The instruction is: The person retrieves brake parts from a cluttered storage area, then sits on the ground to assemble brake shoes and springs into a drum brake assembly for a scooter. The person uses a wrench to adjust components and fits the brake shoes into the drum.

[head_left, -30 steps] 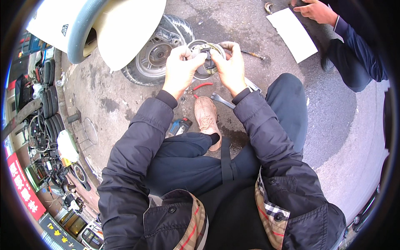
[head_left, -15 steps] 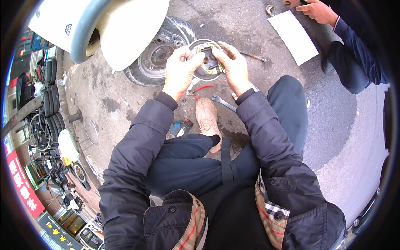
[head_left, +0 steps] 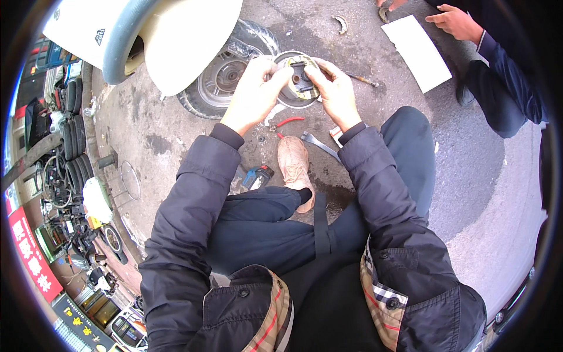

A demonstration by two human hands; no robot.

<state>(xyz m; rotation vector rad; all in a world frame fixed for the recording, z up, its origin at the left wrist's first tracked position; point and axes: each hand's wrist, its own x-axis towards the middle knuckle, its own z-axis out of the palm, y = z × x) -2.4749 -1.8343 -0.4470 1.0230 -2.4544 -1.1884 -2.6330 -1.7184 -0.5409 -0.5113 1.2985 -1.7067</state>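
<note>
Both my hands hold a round metal brake plate [head_left: 297,78] up in front of me, above the ground. Curved brake shoes with yellowish edges sit inside its rim. My left hand [head_left: 258,88] grips the left side, its thumb reaching over the face. My right hand [head_left: 336,91] grips the right side, with the thumb pressed on the parts near the middle. The fingers behind the plate are partly hidden. Just beyond lies a wheel with a tyre [head_left: 210,88]. Below the plate are red-handled pliers [head_left: 290,121] and a flat metal tool [head_left: 321,146].
A cream scooter body panel [head_left: 190,44] overhangs the upper left. A long bolt [head_left: 365,81] lies right of my hands. Loose brake shoes [head_left: 341,24] lie farther off, near a white sheet [head_left: 419,56] and a co-worker's hand [head_left: 456,22]. A blue-and-black battery-like block [head_left: 258,177] lies by my shoe.
My view has shifted slightly, bringing another loose brake shoe into sight. My hands still hold the brake plate, which is turned a little. The co-worker's other hand now touches a loose brake shoe.
</note>
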